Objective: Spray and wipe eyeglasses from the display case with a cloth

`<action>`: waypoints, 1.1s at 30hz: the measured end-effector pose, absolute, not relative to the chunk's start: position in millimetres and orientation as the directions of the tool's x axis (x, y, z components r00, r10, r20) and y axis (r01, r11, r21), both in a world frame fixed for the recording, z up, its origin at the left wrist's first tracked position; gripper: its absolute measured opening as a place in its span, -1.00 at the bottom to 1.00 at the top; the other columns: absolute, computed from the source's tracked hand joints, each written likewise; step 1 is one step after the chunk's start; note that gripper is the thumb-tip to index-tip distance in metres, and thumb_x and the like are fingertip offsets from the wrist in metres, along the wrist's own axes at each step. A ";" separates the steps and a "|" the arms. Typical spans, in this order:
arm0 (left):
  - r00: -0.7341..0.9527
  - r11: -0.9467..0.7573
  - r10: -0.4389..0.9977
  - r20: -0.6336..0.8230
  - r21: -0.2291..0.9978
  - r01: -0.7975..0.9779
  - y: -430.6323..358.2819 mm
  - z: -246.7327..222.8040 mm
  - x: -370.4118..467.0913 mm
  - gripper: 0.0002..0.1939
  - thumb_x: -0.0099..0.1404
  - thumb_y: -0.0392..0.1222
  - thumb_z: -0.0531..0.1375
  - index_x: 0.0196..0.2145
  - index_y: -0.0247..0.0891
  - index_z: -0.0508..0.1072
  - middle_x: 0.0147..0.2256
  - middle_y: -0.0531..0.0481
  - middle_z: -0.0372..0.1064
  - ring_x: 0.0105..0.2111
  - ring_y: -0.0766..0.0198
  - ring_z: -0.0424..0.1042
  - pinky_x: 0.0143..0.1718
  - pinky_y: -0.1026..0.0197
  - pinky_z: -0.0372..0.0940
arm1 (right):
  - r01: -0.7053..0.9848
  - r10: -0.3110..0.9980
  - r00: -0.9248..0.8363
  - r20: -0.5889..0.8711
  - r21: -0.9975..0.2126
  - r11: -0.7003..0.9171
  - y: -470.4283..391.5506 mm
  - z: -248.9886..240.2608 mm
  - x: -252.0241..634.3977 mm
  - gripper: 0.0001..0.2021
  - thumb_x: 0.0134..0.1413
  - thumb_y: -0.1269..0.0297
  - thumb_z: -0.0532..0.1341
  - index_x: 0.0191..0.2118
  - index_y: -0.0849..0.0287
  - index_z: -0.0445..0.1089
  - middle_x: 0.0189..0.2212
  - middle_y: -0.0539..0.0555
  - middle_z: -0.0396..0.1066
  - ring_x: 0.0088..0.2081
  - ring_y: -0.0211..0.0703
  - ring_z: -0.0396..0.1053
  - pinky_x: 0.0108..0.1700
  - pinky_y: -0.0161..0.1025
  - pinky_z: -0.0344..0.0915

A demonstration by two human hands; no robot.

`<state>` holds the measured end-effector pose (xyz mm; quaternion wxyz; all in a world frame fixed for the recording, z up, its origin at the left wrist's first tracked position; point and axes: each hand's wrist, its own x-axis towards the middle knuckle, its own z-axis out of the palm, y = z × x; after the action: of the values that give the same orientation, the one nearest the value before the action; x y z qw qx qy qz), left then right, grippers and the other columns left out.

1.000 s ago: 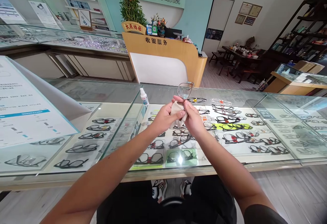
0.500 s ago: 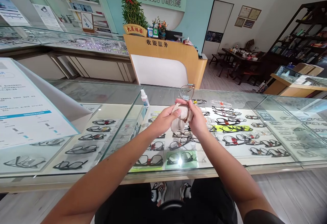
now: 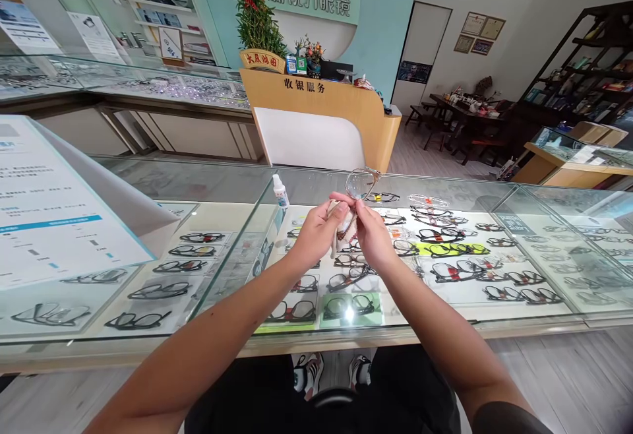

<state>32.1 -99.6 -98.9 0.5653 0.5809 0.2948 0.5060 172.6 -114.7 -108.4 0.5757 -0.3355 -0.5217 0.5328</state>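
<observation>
Above the glass counter I see a pair of eyeglasses [image 3: 361, 184] held up, with one lens pointing away from me. My right hand [image 3: 376, 236] is closed on the frame near its middle. A pale cleaning cloth [image 3: 343, 228] is wrapped about the nearer lens, and my left hand [image 3: 316, 233] pinches it there with thumb and fingers. Cloth and fingers hide most of that lens. To the left of my hands, a small white spray bottle [image 3: 280, 191] stands upright on the glass.
Several eyeglass frames [image 3: 349, 277] lie in rows inside the glass display case [image 3: 237, 340]. A large tilted printed sign [image 3: 54, 213] covers the counter's left part. Beyond stands a wooden cashier desk [image 3: 316, 99] with a plant [image 3: 254, 18] on it.
The eyeglasses have turned and tilted in my hands, so the far lens faces differently. The cloth has bunched closer around the near lens, and my hands have drawn slightly left.
</observation>
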 end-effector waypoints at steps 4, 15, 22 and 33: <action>0.383 -0.138 0.898 0.217 0.965 -0.223 -93.8 -104.9 28.8 -0.36 0.28 0.47 0.38 -0.28 -0.24 0.51 -0.47 0.06 0.41 -0.49 0.31 0.34 -0.40 0.24 0.28 | -0.324 0.961 -0.104 0.256 -0.922 0.211 -112.2 -104.4 179.7 -0.50 0.34 -0.26 0.29 0.08 -0.03 0.73 -0.01 0.06 0.67 0.06 0.05 0.54 0.14 -0.11 0.44; 0.510 -0.105 0.846 0.155 0.987 -0.125 -92.0 -106.4 19.9 -0.30 0.35 0.28 0.41 0.27 -0.20 0.57 -0.05 -0.15 0.66 -0.12 0.08 0.56 -0.07 0.15 0.38 | -0.428 0.974 -0.102 0.204 -0.892 0.143 -108.7 -98.9 184.5 -0.51 0.27 -0.27 0.34 0.00 0.00 0.74 0.04 0.09 0.71 0.07 0.09 0.60 0.16 -0.05 0.45; 0.548 -0.107 0.821 0.159 0.986 -0.126 -91.0 -103.1 15.6 -0.42 0.40 0.29 0.36 0.11 -0.23 0.63 -0.34 -0.03 0.54 -0.26 0.14 0.51 -0.20 0.19 0.35 | -0.417 0.973 -0.119 0.198 -0.899 0.132 -109.7 -97.6 186.4 -0.49 0.26 -0.29 0.34 0.00 0.02 0.74 0.03 0.10 0.71 0.04 0.09 0.60 0.13 -0.06 0.46; 0.539 -0.092 0.827 0.157 0.985 -0.146 -89.0 -102.3 18.3 -0.42 0.13 0.11 0.58 -0.05 -0.28 0.55 -0.27 0.00 0.55 -0.32 0.26 0.45 -0.29 0.25 0.31 | -0.373 0.956 -0.137 0.258 -0.908 0.192 -108.2 -103.3 185.2 -0.55 0.33 -0.24 0.33 0.04 -0.06 0.74 0.10 0.05 0.68 0.14 0.07 0.57 0.27 -0.04 0.41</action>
<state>18.3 -89.0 -102.3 0.6161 0.6245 0.2730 0.3948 185.2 -108.2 -103.3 0.5885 -0.2920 -0.4995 0.5647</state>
